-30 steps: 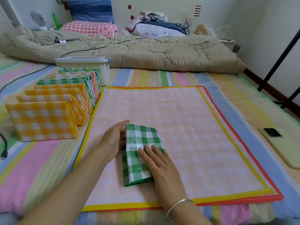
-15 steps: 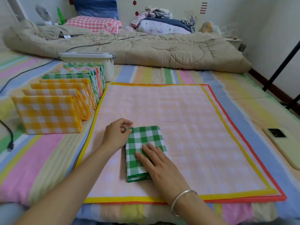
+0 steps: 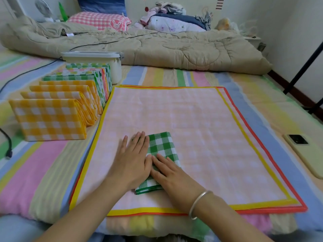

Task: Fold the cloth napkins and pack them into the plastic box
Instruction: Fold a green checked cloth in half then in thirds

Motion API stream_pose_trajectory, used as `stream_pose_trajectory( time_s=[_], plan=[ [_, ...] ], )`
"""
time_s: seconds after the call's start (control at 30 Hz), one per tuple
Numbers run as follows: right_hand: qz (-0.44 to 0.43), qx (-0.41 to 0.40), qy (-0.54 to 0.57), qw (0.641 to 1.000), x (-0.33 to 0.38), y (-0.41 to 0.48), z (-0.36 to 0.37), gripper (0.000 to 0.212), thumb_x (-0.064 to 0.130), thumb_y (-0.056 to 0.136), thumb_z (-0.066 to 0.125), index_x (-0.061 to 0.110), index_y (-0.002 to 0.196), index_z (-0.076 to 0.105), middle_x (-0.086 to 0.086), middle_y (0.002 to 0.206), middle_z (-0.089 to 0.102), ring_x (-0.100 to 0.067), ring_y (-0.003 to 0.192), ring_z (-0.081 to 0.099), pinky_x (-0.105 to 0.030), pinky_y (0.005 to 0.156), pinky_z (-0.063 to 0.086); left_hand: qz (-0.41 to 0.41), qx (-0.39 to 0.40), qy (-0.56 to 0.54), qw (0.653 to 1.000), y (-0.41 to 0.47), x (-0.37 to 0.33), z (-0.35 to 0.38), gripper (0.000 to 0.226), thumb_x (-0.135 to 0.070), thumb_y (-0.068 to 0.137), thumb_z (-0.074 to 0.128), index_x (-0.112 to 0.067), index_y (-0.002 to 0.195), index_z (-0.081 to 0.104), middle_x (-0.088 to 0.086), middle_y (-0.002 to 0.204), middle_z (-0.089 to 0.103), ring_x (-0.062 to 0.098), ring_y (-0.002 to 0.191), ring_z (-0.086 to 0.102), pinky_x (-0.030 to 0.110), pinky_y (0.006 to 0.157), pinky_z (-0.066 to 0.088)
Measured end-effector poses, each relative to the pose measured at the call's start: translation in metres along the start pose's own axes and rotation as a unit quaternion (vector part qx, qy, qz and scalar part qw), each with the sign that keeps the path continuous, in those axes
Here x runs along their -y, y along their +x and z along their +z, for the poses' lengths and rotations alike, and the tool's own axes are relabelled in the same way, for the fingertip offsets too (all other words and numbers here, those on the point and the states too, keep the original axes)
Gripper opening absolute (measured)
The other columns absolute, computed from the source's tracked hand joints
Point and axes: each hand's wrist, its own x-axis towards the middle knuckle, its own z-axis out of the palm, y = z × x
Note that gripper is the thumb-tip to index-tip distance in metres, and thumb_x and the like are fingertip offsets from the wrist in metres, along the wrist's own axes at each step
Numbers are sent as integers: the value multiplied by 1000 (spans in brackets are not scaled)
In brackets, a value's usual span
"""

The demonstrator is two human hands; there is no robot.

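Observation:
A folded green-and-white checked napkin (image 3: 161,145) lies on a spread pale pink napkin with a yellow border (image 3: 201,130). My left hand (image 3: 132,161) lies flat over the napkin's left half, fingers spread. My right hand (image 3: 172,173), a silver bangle on its wrist, presses flat on its lower right part. A row of folded napkins, yellow checked in front (image 3: 47,119) and green ones behind (image 3: 82,76), stands at the left. The white plastic box (image 3: 111,63) with its lid on sits behind that row.
Under the pink napkin lies another with a red border (image 3: 262,145). A phone in a pale case (image 3: 307,152) rests at the right. A black cable (image 3: 7,145) runs at the left edge. A beige quilt (image 3: 157,48) stretches across the back.
My left hand has moved from the napkin's left edge onto its top and now lies flat. The right hand stays pressed on the napkin. The view has shifted slightly.

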Motion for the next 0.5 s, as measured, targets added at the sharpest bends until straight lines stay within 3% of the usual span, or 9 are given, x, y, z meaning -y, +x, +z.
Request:
stream_pose_trajectory(
  time_s=[0.03,0.07,0.1,0.17,0.2,0.27,0.37,0.43,0.5],
  plan=[
    [7,47,105,993,-2,-3,-11,63,6,89,37,12,151,31,-9,160,18,-23,149,10,-32,121,2,5,-9,-3,1000,1,2,4,86,-48,81,-20,-14,158,-4,1,165,-13,15,152,-17,48,123,-9],
    [19,71,204,976,-5,-5,-23,67,1,83,39,14,149,36,-5,159,22,-14,148,12,-24,120,2,11,-21,-4,1000,2,2,7,84,-48,84,-16,-13,158,1,2,166,-8,16,153,-12,49,123,-6],
    [42,60,276,958,-9,-6,-34,68,-1,77,38,17,142,49,-1,153,37,-8,143,27,-21,120,13,17,-36,-3,999,2,2,9,82,-47,88,-10,-11,158,8,5,166,1,19,154,-4,50,123,-2],
    [115,-39,349,929,-24,5,-55,59,-7,78,39,24,118,69,4,126,64,-5,117,57,-29,107,43,19,-61,-3,998,1,1,13,76,-45,94,3,-6,156,24,10,164,18,23,153,11,52,123,5],
    [158,-94,327,927,-33,15,-63,55,-8,81,40,26,111,71,5,118,67,-7,110,60,-32,100,47,19,-61,-3,998,1,1,15,74,-44,95,6,-5,155,28,11,163,22,24,153,15,52,122,6],
    [216,-135,208,944,-50,41,-69,46,-2,90,42,26,116,66,4,124,62,-12,116,54,-34,98,47,14,-70,-5,997,1,0,16,72,-43,97,9,-4,154,32,11,162,27,25,152,19,54,122,8],
    [237,-51,93,966,-67,80,-64,38,22,101,38,26,136,52,1,139,49,-20,127,43,-39,100,44,9,-87,-4,996,0,-3,15,69,-40,98,16,-2,149,41,13,157,37,26,149,28,56,120,15],
    [247,17,27,968,-68,96,-58,38,34,102,34,20,128,58,-4,132,52,-25,119,50,-40,95,47,7,-89,-3,996,0,-3,15,67,-40,98,18,-2,149,42,13,156,39,27,148,30,57,119,19],
    [242,14,-42,969,-65,103,-56,38,37,102,36,14,112,65,-5,118,57,-26,107,55,-38,84,49,6,-91,-2,996,0,-3,16,66,-39,98,20,-2,148,43,13,156,40,27,147,32,58,118,23]
  ],
)
